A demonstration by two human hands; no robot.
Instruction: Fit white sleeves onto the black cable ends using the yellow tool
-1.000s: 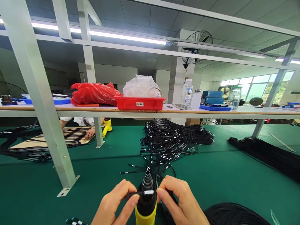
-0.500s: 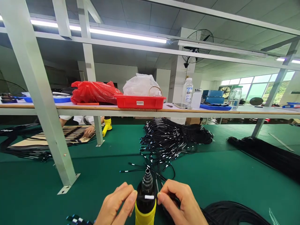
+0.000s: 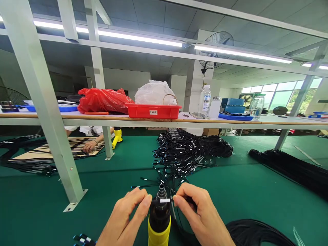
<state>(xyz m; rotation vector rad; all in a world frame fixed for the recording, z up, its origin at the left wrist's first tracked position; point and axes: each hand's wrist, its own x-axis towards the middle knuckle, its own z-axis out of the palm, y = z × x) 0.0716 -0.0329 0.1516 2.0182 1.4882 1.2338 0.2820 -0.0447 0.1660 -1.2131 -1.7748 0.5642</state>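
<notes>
A black cable with a white sleeve (image 3: pixel 165 200) is stretched level between my hands, across the nozzle of an upright yellow and black heat gun (image 3: pixel 159 232). My left hand (image 3: pixel 125 215) pinches the cable's left end between thumb and fingertips. On the other side, my right hand (image 3: pixel 202 213) pinches it just right of the white sleeve. Whether the cable touches the nozzle I cannot tell. Behind the nozzle lies a large pile of black cables (image 3: pixel 187 150) with white sleeves, a few ends straggling toward me.
A coil of black cables (image 3: pixel 253 232) lies at the lower right; cable ends (image 3: pixel 84 239) show at lower left. A metal post (image 3: pixel 55 130) stands left. Across the bench are a co-worker's hand (image 3: pixel 89 146) and another yellow heat gun (image 3: pixel 117 137). A shelf above holds a red tray (image 3: pixel 153 112).
Both my hands have risen slightly, carrying the white-sleeved cable up from the heat gun's body to its nozzle. The co-worker's hand has shifted left.
</notes>
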